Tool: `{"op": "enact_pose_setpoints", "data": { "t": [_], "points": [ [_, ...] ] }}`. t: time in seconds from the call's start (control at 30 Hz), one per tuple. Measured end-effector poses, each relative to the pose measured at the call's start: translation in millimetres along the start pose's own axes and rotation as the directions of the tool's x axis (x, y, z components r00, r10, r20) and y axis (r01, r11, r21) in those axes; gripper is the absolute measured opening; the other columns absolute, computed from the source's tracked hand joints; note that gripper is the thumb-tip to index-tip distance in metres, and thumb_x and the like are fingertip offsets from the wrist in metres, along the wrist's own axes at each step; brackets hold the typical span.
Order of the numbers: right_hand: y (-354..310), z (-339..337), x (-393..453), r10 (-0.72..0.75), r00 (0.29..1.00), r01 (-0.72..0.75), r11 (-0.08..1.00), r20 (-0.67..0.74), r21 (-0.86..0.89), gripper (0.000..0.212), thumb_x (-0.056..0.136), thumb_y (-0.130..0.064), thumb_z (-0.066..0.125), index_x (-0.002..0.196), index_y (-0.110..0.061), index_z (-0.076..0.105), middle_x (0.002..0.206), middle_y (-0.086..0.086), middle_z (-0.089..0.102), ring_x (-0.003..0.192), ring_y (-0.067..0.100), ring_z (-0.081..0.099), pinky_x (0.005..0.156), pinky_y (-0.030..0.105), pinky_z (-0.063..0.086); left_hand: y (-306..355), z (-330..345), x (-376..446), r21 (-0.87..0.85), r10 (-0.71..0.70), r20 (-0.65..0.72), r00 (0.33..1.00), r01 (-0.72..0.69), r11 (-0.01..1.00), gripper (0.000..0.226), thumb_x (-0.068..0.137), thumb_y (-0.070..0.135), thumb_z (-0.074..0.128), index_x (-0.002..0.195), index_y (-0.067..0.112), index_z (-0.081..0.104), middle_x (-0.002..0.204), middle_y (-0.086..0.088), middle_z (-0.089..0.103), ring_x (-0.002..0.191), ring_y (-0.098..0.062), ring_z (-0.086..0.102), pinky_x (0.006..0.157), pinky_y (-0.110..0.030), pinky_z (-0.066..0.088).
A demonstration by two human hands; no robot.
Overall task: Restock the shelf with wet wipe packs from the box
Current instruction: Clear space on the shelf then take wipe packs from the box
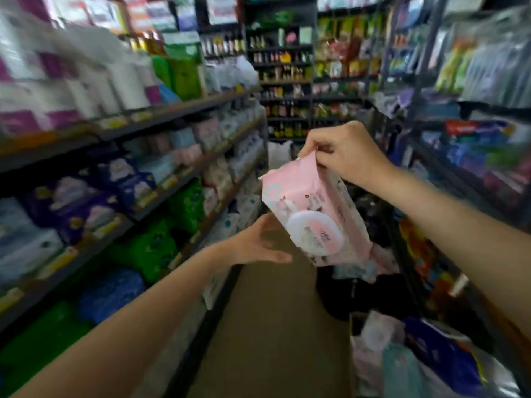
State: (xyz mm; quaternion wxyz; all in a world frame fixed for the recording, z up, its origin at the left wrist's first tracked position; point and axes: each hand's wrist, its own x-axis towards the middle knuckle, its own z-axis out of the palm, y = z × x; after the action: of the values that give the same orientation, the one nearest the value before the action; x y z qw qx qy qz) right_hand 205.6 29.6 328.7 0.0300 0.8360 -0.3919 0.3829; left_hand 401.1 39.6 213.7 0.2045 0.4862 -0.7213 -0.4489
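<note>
Pink wet wipe pack held up in a shop aisle.
Pinched at its top edge by right hand; left hand open just below, beside stocked shelf.

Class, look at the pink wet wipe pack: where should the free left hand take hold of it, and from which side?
Probably its lower half, from underneath and the left. The pink wet wipe pack hangs tilted from the right hand, which pinches only its top end. The left hand is open beside the unsupported bottom, so cupping there seems steadiest.
</note>
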Motion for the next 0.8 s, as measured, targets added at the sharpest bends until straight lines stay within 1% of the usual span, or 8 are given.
{"op": "enact_pose_setpoints", "data": {
  "t": [0.1, 0.17, 0.27, 0.4, 0.53, 0.67, 0.73, 0.8],
  "points": [
    [-66, 10, 61, -0.097, 0.989, 0.110, 0.986, -0.107, 0.121, 0.017, 0.080, 0.002, 0.060, 0.082, -0.009, 0.073, 0.080, -0.004, 0.069, 0.077, 0.007, 0.064, 0.072, 0.014, 0.050, 12, -53, -46, -0.056, 0.140, -0.088, 0.986, -0.146, 0.988, 0.096, 0.080, 0.011, 0.071, 0.146, 0.030, 0.005, 0.138, 0.016, 0.030, 0.121, 0.004, 0.042, 0.093, -0.013, 0.040],
    [-108, 19, 97, -0.124, 0.974, 0.164, 0.964, -0.190, 0.211, 0.016, 0.080, 0.002, 0.059, 0.081, -0.010, 0.071, 0.081, -0.003, 0.068, 0.080, 0.010, 0.066, 0.077, 0.024, 0.055, 16, -97, -76, -0.095, 0.217, -0.163, 0.962, -0.235, 0.967, 0.075, 0.081, 0.002, 0.067, 0.139, 0.025, 0.027, 0.126, 0.011, 0.047, 0.100, 0.012, 0.056, 0.079, -0.009, 0.048],
    [-165, 39, 146, -0.137, 0.946, 0.234, 0.916, -0.295, 0.327, 0.014, 0.079, 0.003, 0.060, 0.079, -0.010, 0.067, 0.079, 0.001, 0.069, 0.078, 0.014, 0.066, 0.078, 0.035, 0.055, 13, -159, -125, -0.072, 0.276, -0.307, 0.911, -0.311, 0.948, 0.076, 0.071, 0.020, 0.078, 0.135, 0.020, 0.036, 0.124, 0.003, 0.054, 0.104, 0.003, 0.058, 0.079, -0.014, 0.051],
    [-230, 63, 197, -0.130, 0.926, 0.299, 0.824, -0.354, 0.481, 0.017, 0.079, 0.002, 0.065, 0.077, -0.014, 0.063, 0.075, -0.009, 0.064, 0.071, -0.002, 0.062, 0.072, 0.024, 0.054, 4, -226, -183, -0.080, 0.312, -0.502, 0.806, -0.403, 0.912, 0.092, 0.066, 0.021, 0.081, 0.140, 0.023, 0.027, 0.129, -0.002, 0.054, 0.111, -0.010, 0.058, 0.083, -0.022, 0.054],
    [-281, 89, 232, -0.139, 0.937, 0.317, 0.721, -0.319, 0.616, 0.029, 0.078, 0.002, 0.067, 0.068, -0.023, 0.056, 0.062, -0.021, 0.064, 0.062, -0.012, 0.061, 0.061, 0.009, 0.047, -6, -263, -238, -0.039, 0.299, -0.652, 0.697, -0.424, 0.905, 0.090, 0.053, 0.030, 0.087, 0.130, 0.029, 0.041, 0.119, 0.003, 0.062, 0.107, -0.010, 0.063, 0.082, -0.027, 0.056],
    [-328, 121, 257, -0.109, 0.944, 0.302, 0.660, -0.310, 0.688, 0.008, 0.085, -0.005, 0.062, 0.084, -0.012, 0.058, 0.088, 0.006, 0.068, 0.073, -0.002, 0.064, 0.067, 0.017, 0.052, -17, -289, -282, -0.006, 0.260, -0.777, 0.573, -0.420, 0.908, 0.091, 0.050, 0.031, 0.085, 0.129, 0.026, 0.040, 0.118, 0.003, 0.064, 0.104, -0.012, 0.065, 0.081, -0.030, 0.057],
    [-347, 139, 267, 0.013, 0.987, 0.115, 0.627, -0.158, 0.770, 0.015, 0.091, -0.026, 0.057, 0.092, -0.011, 0.059, 0.095, 0.011, 0.068, 0.081, 0.015, 0.063, 0.069, 0.025, 0.052, -20, -303, -299, -0.038, 0.217, -0.830, 0.513, -0.441, 0.897, 0.084, 0.053, 0.021, 0.086, 0.125, 0.021, 0.044, 0.115, -0.002, 0.066, 0.101, -0.017, 0.067, 0.081, -0.034, 0.057],
    [-366, 155, 268, -0.036, 0.963, -0.237, 0.373, 0.269, 0.897, 0.043, 0.090, -0.055, 0.043, 0.091, -0.015, 0.058, 0.077, 0.006, 0.067, 0.065, 0.019, 0.059, 0.057, 0.024, 0.049, -23, -318, -315, -0.116, 0.141, -0.875, 0.462, -0.486, 0.866, 0.078, 0.055, 0.015, 0.084, 0.124, 0.015, 0.047, 0.112, -0.008, 0.068, 0.099, -0.022, 0.068, 0.081, -0.039, 0.057]
  ]
}}
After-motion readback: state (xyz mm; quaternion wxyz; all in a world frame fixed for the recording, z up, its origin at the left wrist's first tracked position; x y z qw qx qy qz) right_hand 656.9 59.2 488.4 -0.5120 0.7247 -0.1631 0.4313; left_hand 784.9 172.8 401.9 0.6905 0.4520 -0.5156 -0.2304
